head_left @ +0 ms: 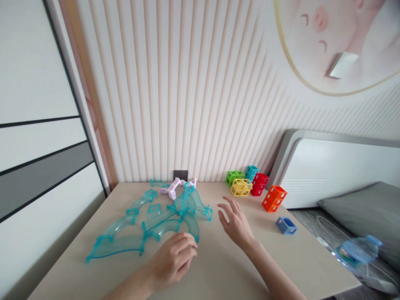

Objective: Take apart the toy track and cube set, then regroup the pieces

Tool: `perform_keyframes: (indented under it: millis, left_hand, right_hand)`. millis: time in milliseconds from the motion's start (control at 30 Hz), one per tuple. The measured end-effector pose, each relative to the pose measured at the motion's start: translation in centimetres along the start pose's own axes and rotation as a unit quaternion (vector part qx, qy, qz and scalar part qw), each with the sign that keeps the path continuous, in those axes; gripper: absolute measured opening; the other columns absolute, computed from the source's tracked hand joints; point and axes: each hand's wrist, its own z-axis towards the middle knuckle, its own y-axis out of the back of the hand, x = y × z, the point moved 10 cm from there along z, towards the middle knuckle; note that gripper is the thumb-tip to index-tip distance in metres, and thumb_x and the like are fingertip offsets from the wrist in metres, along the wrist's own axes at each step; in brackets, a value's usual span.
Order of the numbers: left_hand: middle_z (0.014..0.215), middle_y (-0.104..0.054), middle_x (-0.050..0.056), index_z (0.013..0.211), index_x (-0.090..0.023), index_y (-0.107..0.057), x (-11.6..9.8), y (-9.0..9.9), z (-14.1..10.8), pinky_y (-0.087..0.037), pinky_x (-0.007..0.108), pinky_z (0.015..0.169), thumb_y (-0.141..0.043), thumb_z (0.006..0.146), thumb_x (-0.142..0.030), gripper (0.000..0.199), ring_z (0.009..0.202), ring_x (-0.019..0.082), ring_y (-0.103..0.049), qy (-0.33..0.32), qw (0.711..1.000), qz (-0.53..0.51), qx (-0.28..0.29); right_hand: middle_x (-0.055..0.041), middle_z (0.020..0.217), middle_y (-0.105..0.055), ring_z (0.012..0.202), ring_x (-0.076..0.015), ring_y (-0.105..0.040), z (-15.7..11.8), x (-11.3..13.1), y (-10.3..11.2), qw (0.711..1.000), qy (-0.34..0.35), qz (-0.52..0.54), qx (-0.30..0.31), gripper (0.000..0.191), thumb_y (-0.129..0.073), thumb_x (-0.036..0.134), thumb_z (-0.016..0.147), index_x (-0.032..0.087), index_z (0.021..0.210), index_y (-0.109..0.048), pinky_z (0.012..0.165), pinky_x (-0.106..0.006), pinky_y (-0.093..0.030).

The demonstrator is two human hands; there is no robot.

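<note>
My right hand (pixel 236 221) is over the middle of the table, fingers spread and holding nothing. Nearest to its fingertips are translucent teal track pieces (pixel 184 204), curved and sloping, some joined together. My left hand (pixel 175 256) is at the front, with its fingers curled together; their inner side faces away, so anything in them is hidden. Just beyond it lies a curved teal track piece (pixel 165 227). A flat teal piece (pixel 120 243) lies to its left. Pale purple connector pieces (pixel 171 189) sit behind the teal ones.
At the back right of the table (pixel 256 266) stand hollow blocks: green (pixel 233 177), yellow (pixel 241 188), teal (pixel 251 171), red (pixel 259 184) and orange (pixel 274 198). A blue block (pixel 286 225) lies nearer the right edge. Past that edge is a plastic bottle (pixel 359 250). A ribbed wall (pixel 175 91) borders the back.
</note>
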Motion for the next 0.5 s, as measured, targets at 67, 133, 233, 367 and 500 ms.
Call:
perform_keyframes:
  millis: [67, 133, 233, 367, 500]
  left_hand:
    - [0.104, -0.071, 0.007, 0.101, -0.018, -0.063, 0.4, 0.1, -0.1, -0.056, 0.036, 0.092, -0.050, 0.089, -0.002, 0.024, 0.104, 0.023, -0.066, 0.003, 0.999, 0.033, 0.005]
    - [0.107, -0.071, 0.008, 0.102, -0.018, -0.063, 1.1, 0.3, -0.1, -0.055, 0.039, 0.095, -0.051, 0.089, -0.003, 0.023, 0.107, 0.025, -0.065, 0.014, 0.998, 0.065, 0.013]
    - [0.110, -0.069, 0.008, 0.108, -0.018, -0.062, 2.5, 0.4, -0.1, -0.054, 0.041, 0.101, -0.051, 0.091, -0.004, 0.025, 0.113, 0.025, -0.062, 0.064, 0.994, 0.084, 0.026]
    - [0.116, -0.068, 0.009, 0.125, -0.019, -0.056, 3.8, 0.3, -0.4, -0.052, 0.041, 0.105, -0.052, 0.091, -0.006, 0.036, 0.116, 0.024, -0.061, 0.128, 0.990, 0.046, 0.036]
    - [0.117, -0.067, 0.009, 0.129, -0.019, -0.054, 3.4, -0.4, -0.8, -0.052, 0.039, 0.105, -0.055, 0.088, -0.008, 0.042, 0.116, 0.023, -0.061, 0.134, 0.990, 0.005, 0.048]
  right_hand:
    - [-0.0144, 0.128, -0.063, 0.119, -0.0302, -0.061, 2.3, 3.4, -2.3, 0.998, 0.050, 0.027, 0.019, 0.017, -0.054, 0.025, 0.099, 0.022, 0.111, -0.067, 0.098, -0.047, -0.053]
    - [-0.0141, 0.126, -0.066, 0.119, -0.0304, -0.061, 3.4, 5.6, -3.9, 0.994, 0.095, 0.045, 0.022, 0.017, -0.058, 0.025, 0.098, 0.021, 0.112, -0.067, 0.098, -0.048, -0.053]
    - [-0.0148, 0.125, -0.067, 0.119, -0.0310, -0.061, 3.0, 6.7, -5.2, 0.989, 0.134, 0.060, 0.022, 0.027, -0.062, 0.028, 0.096, 0.020, 0.121, -0.065, 0.100, -0.050, -0.052]
    - [-0.0161, 0.130, -0.065, 0.120, -0.0331, -0.060, 1.2, 5.7, -6.2, 0.988, 0.135, 0.060, 0.054, 0.046, -0.066, 0.032, 0.094, 0.020, 0.137, -0.056, 0.101, -0.053, -0.053]
    - [-0.0145, 0.128, -0.067, 0.115, -0.0308, -0.064, 0.7, 5.3, -6.7, 0.986, 0.130, 0.065, 0.078, 0.045, -0.060, 0.023, 0.096, 0.021, 0.141, -0.054, 0.098, -0.049, -0.055]
